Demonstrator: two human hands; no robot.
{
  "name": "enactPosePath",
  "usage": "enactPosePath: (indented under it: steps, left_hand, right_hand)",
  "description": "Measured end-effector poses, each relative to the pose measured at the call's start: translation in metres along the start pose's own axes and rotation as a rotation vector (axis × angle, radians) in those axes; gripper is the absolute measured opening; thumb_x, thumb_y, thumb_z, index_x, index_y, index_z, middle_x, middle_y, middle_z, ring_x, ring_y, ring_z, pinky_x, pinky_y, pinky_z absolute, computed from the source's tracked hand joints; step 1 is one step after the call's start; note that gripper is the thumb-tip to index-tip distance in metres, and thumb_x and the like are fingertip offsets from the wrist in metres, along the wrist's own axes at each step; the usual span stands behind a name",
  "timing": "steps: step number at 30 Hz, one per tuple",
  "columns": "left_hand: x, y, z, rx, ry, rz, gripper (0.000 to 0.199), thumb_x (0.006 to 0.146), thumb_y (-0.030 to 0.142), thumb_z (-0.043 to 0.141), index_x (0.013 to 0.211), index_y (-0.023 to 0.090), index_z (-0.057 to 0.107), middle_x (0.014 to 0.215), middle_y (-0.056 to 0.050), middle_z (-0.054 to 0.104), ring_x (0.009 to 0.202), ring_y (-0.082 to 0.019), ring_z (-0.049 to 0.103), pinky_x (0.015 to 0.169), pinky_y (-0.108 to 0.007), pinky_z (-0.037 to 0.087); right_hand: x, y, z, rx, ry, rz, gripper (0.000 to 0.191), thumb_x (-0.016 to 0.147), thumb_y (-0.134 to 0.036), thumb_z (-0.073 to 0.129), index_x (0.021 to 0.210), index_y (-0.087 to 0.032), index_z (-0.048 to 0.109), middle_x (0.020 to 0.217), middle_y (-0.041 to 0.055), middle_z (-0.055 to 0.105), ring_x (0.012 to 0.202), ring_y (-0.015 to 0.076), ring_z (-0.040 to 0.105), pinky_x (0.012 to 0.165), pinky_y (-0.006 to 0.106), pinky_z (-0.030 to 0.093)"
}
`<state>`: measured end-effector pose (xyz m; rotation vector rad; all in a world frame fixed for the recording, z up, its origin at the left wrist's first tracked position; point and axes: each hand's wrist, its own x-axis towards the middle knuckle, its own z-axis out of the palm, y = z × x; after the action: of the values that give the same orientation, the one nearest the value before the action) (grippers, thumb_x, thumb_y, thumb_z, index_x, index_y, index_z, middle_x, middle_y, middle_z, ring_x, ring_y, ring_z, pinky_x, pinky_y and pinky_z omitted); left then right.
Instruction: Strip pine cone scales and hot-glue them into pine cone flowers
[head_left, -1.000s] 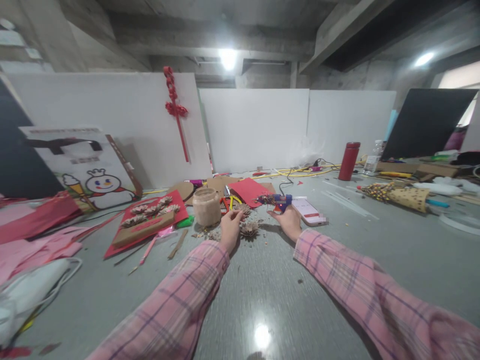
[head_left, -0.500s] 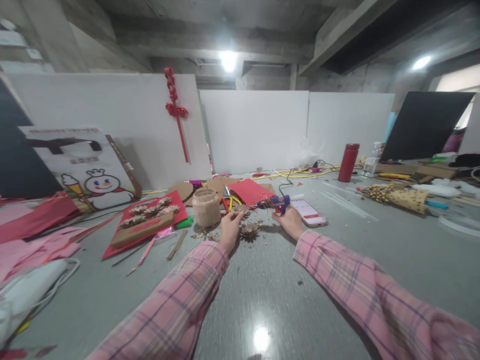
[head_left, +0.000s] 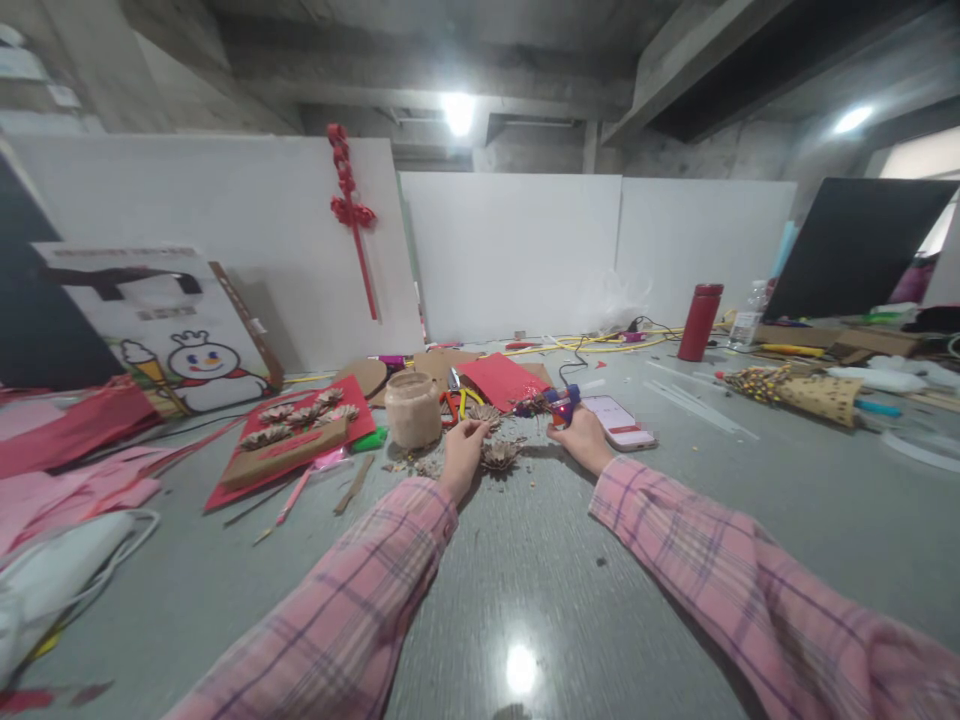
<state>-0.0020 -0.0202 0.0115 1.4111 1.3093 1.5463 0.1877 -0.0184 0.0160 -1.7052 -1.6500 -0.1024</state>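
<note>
Fingertips of the left hand are drawn together in a pinch; whether anything small sits between them cannot be made out. Opposite, the right hand is wrapped around a blue glue gun, its nozzle end aimed toward the pinching fingers. If that tip is hot, a slip of either hand could burn them, or drip glue on the brown flower lying just beside. Beyond the grip, the gun's black cord trails off and could pull the aim askew if it caught. Left of the pinch, near the knuckles, a tan jar stands upright; a sideways jerk of that hand could knock it over, and its contents cannot be seen. Well to the right of the gripping fingers stand a capped red flask, its inside hidden, and a clear bottle, its fill too blurred to tell.
</note>
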Motion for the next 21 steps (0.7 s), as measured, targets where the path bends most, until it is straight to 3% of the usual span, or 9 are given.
enactPosePath:
  steps: [21]
  left_hand:
    - [0.0013, -0.0029, 0.0007, 0.019, -0.029, -0.003, 0.016, 0.060, 0.028, 0.053, 0.060, 0.013, 0.057, 0.051, 0.002, 0.053, 0.047, -0.008, 0.044, 0.049, -0.021, 0.034]
  right_hand:
    - [0.0007, 0.0046, 0.0054, -0.030, 0.048, -0.133, 0.025, 0.061, -0.029, 0.050, 0.080, -0.011, 0.055, 0.085, 0.0104, 0.056, 0.073, 0.0164, 0.052, 0.062, 0.024, 0.038]
